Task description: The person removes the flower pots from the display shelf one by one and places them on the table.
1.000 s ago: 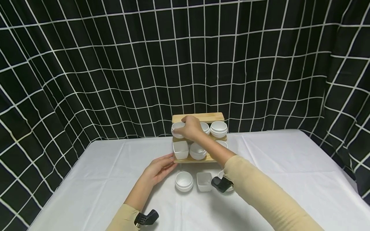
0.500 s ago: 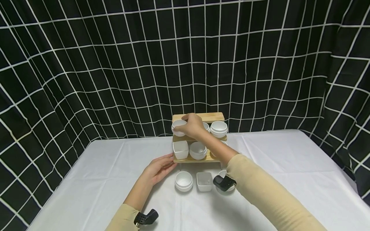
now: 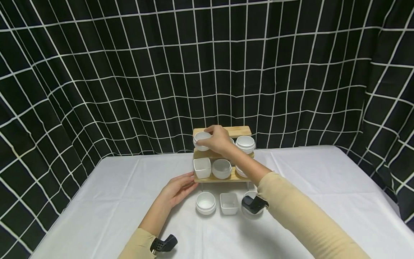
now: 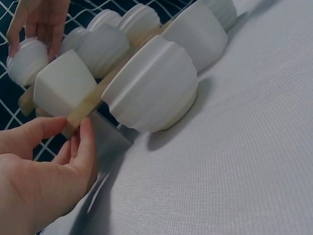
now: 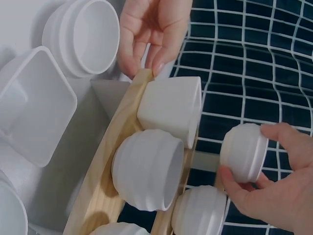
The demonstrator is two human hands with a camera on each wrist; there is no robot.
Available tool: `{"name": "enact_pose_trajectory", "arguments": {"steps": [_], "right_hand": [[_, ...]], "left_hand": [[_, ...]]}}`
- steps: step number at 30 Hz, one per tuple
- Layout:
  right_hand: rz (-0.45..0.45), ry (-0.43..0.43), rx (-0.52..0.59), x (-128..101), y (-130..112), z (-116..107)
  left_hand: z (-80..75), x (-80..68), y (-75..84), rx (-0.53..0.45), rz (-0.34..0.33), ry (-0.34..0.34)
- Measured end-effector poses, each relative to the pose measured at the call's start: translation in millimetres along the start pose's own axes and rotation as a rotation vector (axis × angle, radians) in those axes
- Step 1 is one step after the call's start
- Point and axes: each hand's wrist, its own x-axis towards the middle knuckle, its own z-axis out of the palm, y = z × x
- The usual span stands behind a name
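Observation:
A tiered wooden rack (image 3: 237, 131) holds several small white bowls. My right hand (image 3: 219, 139) grips a round white ribbed bowl (image 5: 242, 152) between thumb and fingers, at the left end of the rack's middle tier. In the right wrist view this bowl appears lifted off the wood. My left hand (image 4: 54, 169) pinches the left end of the lower wooden board (image 4: 87, 105). Just beside those fingers, a square white bowl (image 3: 202, 168) stands on that board, with a round bowl (image 3: 221, 169) to its right. My right forearm partly covers the bowls at the right.
In front of the rack, a round bowl (image 3: 205, 203), a square bowl (image 3: 229, 204) and another round bowl, partly behind the right wrist camera (image 3: 253, 204), stand on the white tablecloth (image 3: 129, 194). A black curtain with white grid lines (image 3: 161, 72) hangs behind.
My right hand has raised the round bowl slightly, shifting a little to the right. The left hand stays in place at the rack's lower board.

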Motion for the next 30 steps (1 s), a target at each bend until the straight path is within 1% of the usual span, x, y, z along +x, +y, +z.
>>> {"name": "enact_pose_trajectory", "arguments": {"steps": [5,12,14,18,23,30], "right_hand": [[0.002,-0.023,0.011,-0.7,0.9,-3.5],[0.022,-0.074,0.112,-4.2,1.1,-10.3],[0.013,-0.069,0.113,-3.9,2.3,-12.3],[-0.022,-0.048,0.073,-3.8,5.5,-17.7],[-0.071,-0.034,0.050,-6.8,8.3,-25.1],[-0.079,-0.046,0.053,-15.4,10.5,-35.1]], "left_hand": [[0.3,-0.1,-0.4,-0.006,0.003,0.003],[0.3,-0.1,-0.2,-0.003,-0.007,0.013],[0.7,0.2,0.0,-0.003,-0.011,0.020],[1.5,0.9,0.3,-0.001,-0.019,0.030],[2.7,0.7,1.3,0.010,-0.017,0.029],[3.8,-1.2,2.3,0.024,-0.026,0.044]]}}
